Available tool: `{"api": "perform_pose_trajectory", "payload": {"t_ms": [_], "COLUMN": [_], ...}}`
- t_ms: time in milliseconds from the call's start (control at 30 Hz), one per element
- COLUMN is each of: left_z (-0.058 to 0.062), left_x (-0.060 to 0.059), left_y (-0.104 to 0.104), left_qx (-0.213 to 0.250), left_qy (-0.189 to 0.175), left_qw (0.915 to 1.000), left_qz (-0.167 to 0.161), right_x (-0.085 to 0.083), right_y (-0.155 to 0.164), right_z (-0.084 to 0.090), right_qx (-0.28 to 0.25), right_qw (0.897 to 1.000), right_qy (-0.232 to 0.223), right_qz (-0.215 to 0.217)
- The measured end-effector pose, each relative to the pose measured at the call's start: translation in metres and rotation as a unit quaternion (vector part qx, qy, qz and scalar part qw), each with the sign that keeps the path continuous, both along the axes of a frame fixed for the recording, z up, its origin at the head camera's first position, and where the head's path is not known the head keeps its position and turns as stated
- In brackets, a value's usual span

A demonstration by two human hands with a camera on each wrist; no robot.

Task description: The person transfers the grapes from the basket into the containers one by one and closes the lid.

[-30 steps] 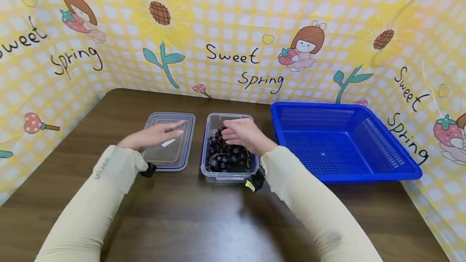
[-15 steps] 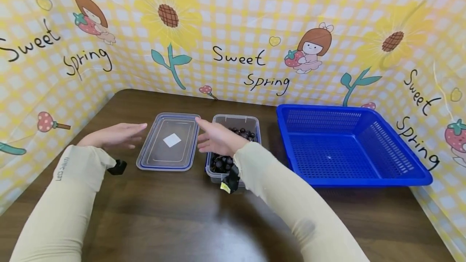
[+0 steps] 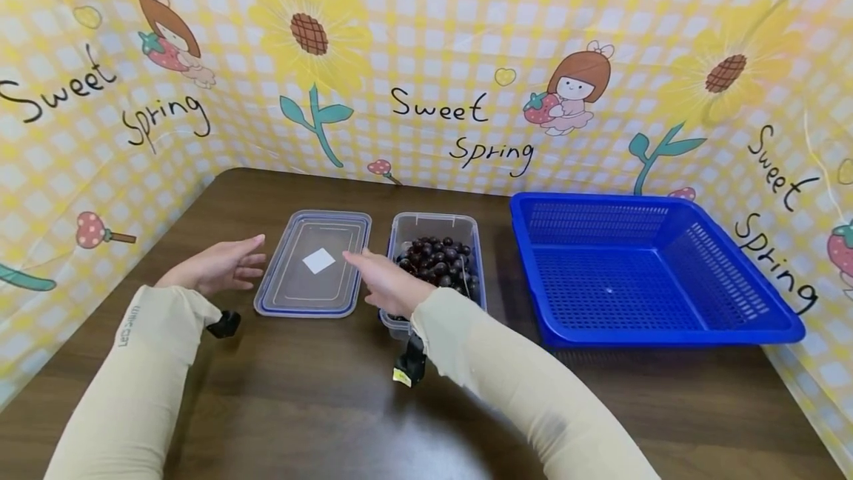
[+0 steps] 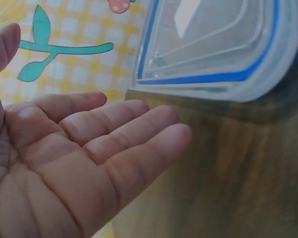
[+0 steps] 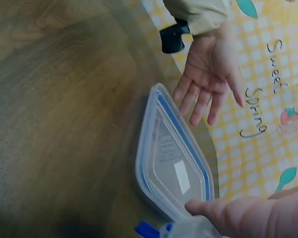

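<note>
A clear plastic lid [image 3: 293,291] with a blue seal and a white label lies flat on the table. My left hand [image 3: 223,267] hovers at its left edge, fingers extended and holding nothing; its palm shows in the left wrist view. My right hand [image 3: 389,284] is between the lid and a clear food container [image 3: 436,222], above the container's near left side, thumb and fingers stretched out with nothing held. Dark grapes [image 3: 440,261] fill much of the container; the hand and sleeve hide its near left part. In the right wrist view the lid [image 5: 165,141] lies between both hands.
A large blue plastic basket [image 3: 593,265] stands right of the container. A patterned yellow cloth [image 3: 426,35] surrounds the brown wooden table [image 3: 320,406] at the back and sides.
Both hands have moved left, the left off the lid to its left side, the right from above the grapes to the container's left side. Lately the left has come back slightly rightward.
</note>
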State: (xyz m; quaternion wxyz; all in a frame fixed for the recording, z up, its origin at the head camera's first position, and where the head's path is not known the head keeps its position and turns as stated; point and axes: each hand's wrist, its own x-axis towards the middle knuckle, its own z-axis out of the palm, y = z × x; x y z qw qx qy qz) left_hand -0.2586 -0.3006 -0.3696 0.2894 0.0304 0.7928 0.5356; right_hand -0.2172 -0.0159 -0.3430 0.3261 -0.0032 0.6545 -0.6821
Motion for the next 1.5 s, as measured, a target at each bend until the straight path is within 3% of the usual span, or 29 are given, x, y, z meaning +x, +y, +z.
{"api": "perform_pose_trajectory", "payload": {"t_ms": [233,533,900,1033,1233,1367,1500], "left_z": [-0.014,-0.021,-0.020,-0.020,-0.018,-0.023,-0.023], "left_x": [0.006,0.006,0.010,0.009,0.006,0.007,0.009], "left_y": [0.002,0.004,0.008,0.005,0.008,0.004,-0.009], "left_qx": [0.024,-0.011,-0.001,-0.043,-0.130,-0.111,-0.024], "left_qy": [-0.014,0.046,0.020,0.029,0.051,0.046,0.029], "left_qw": [0.9996,0.9983,0.9995,0.9986,0.9901,0.9928,0.9991], "left_qz": [0.008,0.035,0.022,0.006,-0.008,0.005,0.021], "right_x": [0.016,0.042,0.041,0.041,0.039,0.039,0.038], "right_y": [-0.014,-0.028,-0.025,-0.026,-0.026,-0.026,-0.025], "right_z": [-0.017,-0.036,-0.049,-0.048,-0.047,-0.046,-0.036], "right_qx": [0.005,0.114,0.086,0.080,0.086,0.091,0.089], "right_qw": [0.999,0.989,0.990,0.990,0.987,0.985,0.982], "right_qy": [0.013,0.070,0.103,0.106,0.117,0.127,0.146], "right_qz": [-0.035,-0.060,-0.042,-0.048,-0.068,-0.076,-0.075]}}
